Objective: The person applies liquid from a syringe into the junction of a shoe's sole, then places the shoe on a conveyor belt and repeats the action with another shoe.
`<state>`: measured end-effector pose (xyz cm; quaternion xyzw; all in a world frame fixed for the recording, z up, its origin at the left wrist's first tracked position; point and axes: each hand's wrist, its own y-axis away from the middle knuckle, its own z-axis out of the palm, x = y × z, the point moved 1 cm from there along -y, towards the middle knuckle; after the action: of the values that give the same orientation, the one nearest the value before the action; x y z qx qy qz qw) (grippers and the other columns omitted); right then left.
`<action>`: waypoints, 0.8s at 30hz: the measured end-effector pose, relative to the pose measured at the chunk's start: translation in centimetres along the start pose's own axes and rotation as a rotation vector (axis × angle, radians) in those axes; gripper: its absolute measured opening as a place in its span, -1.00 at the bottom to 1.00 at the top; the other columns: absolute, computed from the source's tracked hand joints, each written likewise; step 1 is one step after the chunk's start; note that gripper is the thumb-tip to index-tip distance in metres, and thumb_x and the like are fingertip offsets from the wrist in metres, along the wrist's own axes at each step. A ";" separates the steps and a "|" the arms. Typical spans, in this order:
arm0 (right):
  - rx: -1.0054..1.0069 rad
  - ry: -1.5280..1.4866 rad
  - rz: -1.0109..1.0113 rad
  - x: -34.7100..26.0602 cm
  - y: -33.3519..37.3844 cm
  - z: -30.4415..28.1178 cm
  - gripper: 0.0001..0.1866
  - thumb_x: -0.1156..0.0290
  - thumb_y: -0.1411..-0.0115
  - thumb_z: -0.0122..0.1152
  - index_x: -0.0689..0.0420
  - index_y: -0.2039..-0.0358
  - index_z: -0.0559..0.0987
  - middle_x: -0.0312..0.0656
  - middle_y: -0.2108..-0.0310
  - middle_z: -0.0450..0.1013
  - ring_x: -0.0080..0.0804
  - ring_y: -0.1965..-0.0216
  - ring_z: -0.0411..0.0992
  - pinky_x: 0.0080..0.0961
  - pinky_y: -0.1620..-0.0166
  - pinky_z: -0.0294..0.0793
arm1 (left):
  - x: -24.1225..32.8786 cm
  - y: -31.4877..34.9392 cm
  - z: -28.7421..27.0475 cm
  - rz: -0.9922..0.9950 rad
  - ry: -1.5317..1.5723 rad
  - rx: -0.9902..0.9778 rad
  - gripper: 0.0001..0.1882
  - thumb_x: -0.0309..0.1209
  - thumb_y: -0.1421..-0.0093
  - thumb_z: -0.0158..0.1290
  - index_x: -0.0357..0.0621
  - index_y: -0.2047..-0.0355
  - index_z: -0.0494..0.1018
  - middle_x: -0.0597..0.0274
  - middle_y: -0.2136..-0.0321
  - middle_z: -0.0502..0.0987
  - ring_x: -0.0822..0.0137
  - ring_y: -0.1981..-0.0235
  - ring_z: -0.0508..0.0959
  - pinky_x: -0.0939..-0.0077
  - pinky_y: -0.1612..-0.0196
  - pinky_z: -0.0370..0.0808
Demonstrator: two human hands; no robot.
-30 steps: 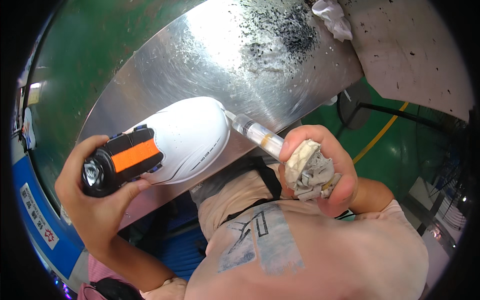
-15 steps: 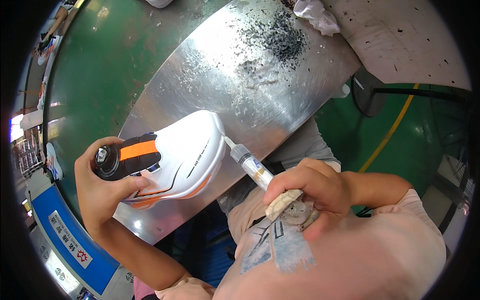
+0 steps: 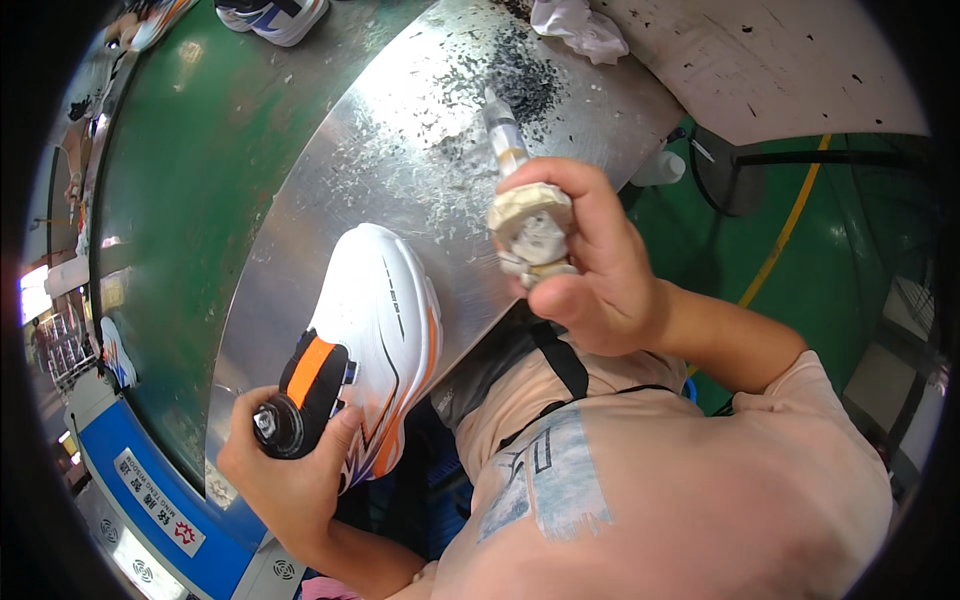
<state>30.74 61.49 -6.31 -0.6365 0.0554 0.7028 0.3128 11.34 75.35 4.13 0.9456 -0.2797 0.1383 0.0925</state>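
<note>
left hand gripping shoe at heel; right hand clutching tool, possibly scraper, lifted clear. mid-cleaning; next needs tip back on sole edge.

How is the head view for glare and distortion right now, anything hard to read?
Head view: strong glare on the metal table; fisheye bends its edges and blackens the corners; the shoe and the tool in the right hand are sharp; left rim is dim.

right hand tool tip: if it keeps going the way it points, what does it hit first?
Likely the metal table. The right hand holds the tool with its tip aimed up-frame toward the patch of dark shavings; the white rag lies beyond. Height above the surface is unclear.
</note>
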 end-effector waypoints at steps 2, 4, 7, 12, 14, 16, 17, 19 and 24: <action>-0.060 0.086 0.028 0.3 -0.3 0.2 -0.29 -0.01 -0.09 0.01 0.24 -0.02 0.01 -0.16 0.29 0.28 -0.52 0.27 0.34 -0.62 0.19 0.32 | 0.1 0.2 0.2 -0.027 -0.020 0.022 -0.55 -0.32 0.37 0.30 -0.29 0.50 0.37 0.28 0.68 0.36 0.51 0.63 0.34 0.68 0.52 0.31; 0.047 0.093 -0.107 1.3 -1.0 1.3 -0.36 0.05 -0.08 0.07 0.23 0.02 0.11 -0.13 0.32 0.33 -0.44 0.34 0.40 -0.59 0.31 0.37 | 0.3 0.2 0.4 -0.026 -0.009 0.049 -0.54 -0.31 0.40 0.31 -0.28 0.51 0.37 0.23 0.71 0.38 0.47 0.65 0.37 0.63 0.52 0.34; 0.042 0.108 -0.153 1.4 -1.7 2.1 -0.40 0.08 -0.07 0.11 0.22 0.05 0.16 -0.09 0.35 0.37 -0.29 0.36 0.45 -0.52 0.36 0.43 | 0.7 0.4 0.3 -0.028 0.001 0.031 -0.57 -0.33 0.34 0.29 -0.30 0.49 0.37 0.32 0.67 0.35 0.53 0.61 0.32 0.69 0.51 0.31; -0.188 0.449 -0.157 0.0 -1.0 2.4 -0.36 0.03 -0.06 0.09 0.29 0.05 0.20 -0.04 0.22 0.35 -0.29 0.32 0.44 -0.51 0.33 0.44 | 0.5 0.3 0.3 -0.048 -0.007 0.027 -0.57 -0.33 0.33 0.28 -0.31 0.49 0.37 0.30 0.66 0.37 0.53 0.62 0.33 0.69 0.51 0.31; -0.161 0.487 -0.249 -0.6 -0.4 1.8 -0.37 0.02 -0.04 0.11 0.28 0.07 0.23 -0.05 0.23 0.35 -0.30 0.38 0.43 -0.51 0.34 0.43 | 0.6 0.4 0.4 -0.046 0.001 0.033 -0.57 -0.32 0.33 0.28 -0.31 0.49 0.37 0.30 0.66 0.37 0.53 0.62 0.33 0.69 0.51 0.32; -0.065 0.441 -0.305 -0.8 -0.6 0.8 -0.36 0.02 -0.06 0.10 0.27 0.05 0.21 -0.08 0.23 0.34 -0.39 0.36 0.42 -0.55 0.33 0.42 | 0.7 0.8 0.2 -0.054 0.007 0.047 -0.56 -0.31 0.32 0.28 -0.32 0.49 0.37 0.29 0.66 0.37 0.53 0.61 0.34 0.69 0.51 0.31; 0.028 0.411 -0.296 -0.8 -0.4 -0.5 -0.36 0.03 -0.06 0.09 0.27 0.04 0.19 -0.10 0.23 0.34 -0.43 0.34 0.40 -0.57 0.33 0.41 | 0.9 0.4 0.7 -0.045 0.018 0.036 -0.57 -0.31 0.32 0.27 -0.32 0.49 0.37 0.30 0.66 0.38 0.54 0.61 0.33 0.69 0.51 0.31; 0.203 0.392 -0.269 -0.3 -1.8 -2.2 -0.40 0.09 -0.04 0.15 0.26 0.06 0.22 -0.10 0.30 0.38 -0.38 0.35 0.43 -0.56 0.33 0.42 | 0.5 0.2 0.7 -0.057 0.032 0.034 -0.58 -0.31 0.31 0.26 -0.32 0.48 0.37 0.30 0.65 0.38 0.54 0.61 0.33 0.70 0.51 0.30; 0.139 1.113 -0.367 1.2 -3.5 -2.9 -0.52 0.14 0.02 0.17 0.11 0.14 0.31 -0.17 0.46 0.36 -0.25 0.50 0.40 -0.46 0.51 0.37 | -1.7 -0.7 -0.5 -0.033 0.146 -0.014 -0.62 -0.34 0.27 0.22 -0.32 0.47 0.38 0.36 0.63 0.37 0.57 0.59 0.32 0.74 0.49 0.28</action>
<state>35.03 63.37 -6.87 -0.8867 0.1461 0.1920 0.3944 10.26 76.91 4.05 0.9367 -0.2577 0.2034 0.1217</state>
